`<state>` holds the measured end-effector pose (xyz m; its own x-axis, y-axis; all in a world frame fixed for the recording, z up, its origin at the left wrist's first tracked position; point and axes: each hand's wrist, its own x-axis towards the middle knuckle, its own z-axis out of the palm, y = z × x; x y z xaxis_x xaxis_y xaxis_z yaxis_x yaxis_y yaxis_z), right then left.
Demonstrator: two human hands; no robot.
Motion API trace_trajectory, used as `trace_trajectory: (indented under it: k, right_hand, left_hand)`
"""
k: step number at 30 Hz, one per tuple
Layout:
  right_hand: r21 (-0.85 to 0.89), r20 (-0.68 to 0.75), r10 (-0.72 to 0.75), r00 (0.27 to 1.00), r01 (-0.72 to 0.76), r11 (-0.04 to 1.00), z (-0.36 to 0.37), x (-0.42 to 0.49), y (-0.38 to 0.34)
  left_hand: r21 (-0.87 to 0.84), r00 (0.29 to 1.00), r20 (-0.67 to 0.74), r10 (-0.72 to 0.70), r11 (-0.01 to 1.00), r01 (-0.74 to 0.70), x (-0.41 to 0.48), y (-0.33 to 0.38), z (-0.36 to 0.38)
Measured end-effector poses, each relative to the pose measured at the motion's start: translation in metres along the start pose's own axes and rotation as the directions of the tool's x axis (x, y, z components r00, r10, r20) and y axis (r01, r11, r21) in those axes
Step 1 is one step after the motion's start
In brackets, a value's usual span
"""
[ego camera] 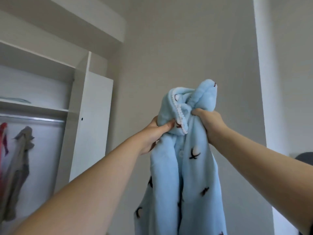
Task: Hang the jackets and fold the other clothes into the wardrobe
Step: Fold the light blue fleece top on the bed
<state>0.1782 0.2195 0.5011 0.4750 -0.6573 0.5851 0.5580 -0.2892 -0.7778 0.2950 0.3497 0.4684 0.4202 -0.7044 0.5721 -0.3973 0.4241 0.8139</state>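
A light blue fleece jacket (198, 168) with small dark motifs and a white-trimmed collar hangs in the air in front of me. My left hand (156, 131) grips its collar on the left side. My right hand (209, 121) grips the bunched fabric at the top right. The jacket's lower part runs out of the frame at the bottom. The open white wardrobe (76, 102) stands at the left, with a metal hanging rail (33, 119) under a shelf.
A grey garment (20, 160) and a red one (3, 138) hang on the rail. A folded pale item (18, 100) lies on the shelf above. The wardrobe door (91, 126) stands open. A plain wall is behind the jacket; a dark object (304, 157) sits at the right edge.
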Motion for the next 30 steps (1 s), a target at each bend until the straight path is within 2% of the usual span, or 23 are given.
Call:
trace_trajectory:
  k: [2, 3, 5, 7, 9, 11, 12, 13, 14, 15, 17, 19, 21, 23, 25, 27, 28, 29, 30]
  right_hand:
    - [0.012, 0.075, 0.051, 0.996, -0.052, 0.999, 0.002, -0.001, 0.001]
    - [0.017, 0.130, 0.066, 0.989, -0.068, 0.998, 0.002, 0.000, 0.001]
    - [-0.012, 0.255, 0.078, 0.964, -0.077, 0.997, 0.000, 0.001, 0.000]
    - [-0.094, 0.337, 0.072, 0.939, -0.042, 0.995, 0.000, 0.001, 0.000]
    - [-0.160, 0.312, 0.048, 0.949, 0.002, 0.987, 0.003, 0.002, 0.002]
    - [-0.170, 0.200, 0.018, 0.980, 0.016, 0.985, 0.009, 0.004, 0.007]
    - [-0.149, 0.124, 0.008, 0.992, 0.010, 0.989, 0.011, 0.006, 0.009]
    - [-0.114, 0.051, 0.005, 0.999, 0.001, 0.994, 0.012, 0.008, 0.011]
    - [-0.073, -0.010, 0.008, 1.000, -0.009, 0.997, 0.012, 0.010, 0.013]
    - [-0.040, -0.055, 0.017, 0.998, -0.019, 0.999, 0.011, 0.012, 0.016]
    - [-0.019, -0.105, 0.038, 0.994, -0.040, 0.999, 0.009, 0.015, 0.022]
    - [-0.030, -0.125, 0.039, 0.991, -0.044, 0.999, 0.006, 0.015, 0.027]
    - [-0.048, -0.074, 0.033, 0.997, -0.037, 0.998, 0.001, 0.015, 0.025]
    - [-0.113, 0.079, -0.018, 0.997, 0.026, 0.993, -0.005, 0.018, 0.016]
    - [-0.235, 0.156, -0.185, 0.970, 0.219, 0.947, -0.005, 0.021, 0.003]
    - [-0.297, 0.073, -0.418, 0.906, 0.420, 0.858, 0.001, 0.025, -0.003]
    - [-0.307, 0.045, -0.466, 0.883, 0.457, 0.835, 0.002, 0.027, -0.003]
    - [-0.343, 0.057, -0.441, 0.896, 0.433, 0.834, 0.002, 0.028, -0.002]
    - [-0.420, 0.116, -0.336, 0.935, 0.352, 0.836, 0.001, 0.027, 0.002]
  left_hand:
    - [0.036, 0.999, -0.006, -0.032, 0.999, 0.032, -0.002, 0.007, -0.006]
    - [0.064, 0.997, -0.053, -0.056, 0.996, 0.059, -0.001, 0.011, -0.009]
    - [0.103, 0.964, -0.217, -0.151, 0.979, 0.176, 0.014, 0.015, -0.026]
    - [0.104, 0.894, -0.405, -0.191, 0.962, 0.252, 0.033, 0.020, -0.049]
    - [0.008, 0.889, -0.442, -0.121, 0.990, 0.139, 0.044, 0.025, -0.062]
    - [-0.155, 0.888, -0.458, -0.047, 0.988, -0.028, 0.043, 0.029, -0.059]
    - [-0.285, 0.907, -0.416, -0.070, 0.957, -0.057, 0.036, 0.030, -0.055]
    - [-0.406, 0.948, -0.306, -0.090, 0.913, -0.044, 0.027, 0.027, -0.052]
    - [-0.462, 0.983, -0.166, -0.076, 0.887, -0.010, 0.017, 0.020, -0.052]
    - [-0.444, 0.997, -0.047, -0.054, 0.895, 0.028, 0.007, 0.013, -0.052]
    - [-0.290, 0.994, 0.099, -0.035, 0.955, 0.062, -0.001, -0.001, -0.051]
    - [-0.101, 0.991, 0.098, -0.091, 0.990, 0.101, 0.003, -0.006, -0.041]
    - [-0.014, 0.993, -0.101, -0.067, 0.998, 0.066, 0.015, 0.002, -0.036]
    - [0.138, 0.929, -0.367, 0.053, 0.990, -0.002, 0.031, 0.016, -0.041]
    - [0.407, 0.782, -0.575, 0.240, 0.913, 0.019, 0.042, 0.040, -0.046]
    - [0.524, 0.637, -0.656, 0.406, 0.851, -0.002, 0.049, 0.053, -0.045]
    - [0.524, 0.618, -0.669, 0.413, 0.852, -0.002, 0.050, 0.054, -0.043]
    - [0.522, 0.643, -0.667, 0.376, 0.852, 0.045, 0.051, 0.050, -0.041]
    - [0.558, 0.720, -0.620, 0.310, 0.820, 0.129, 0.052, 0.040, -0.041]
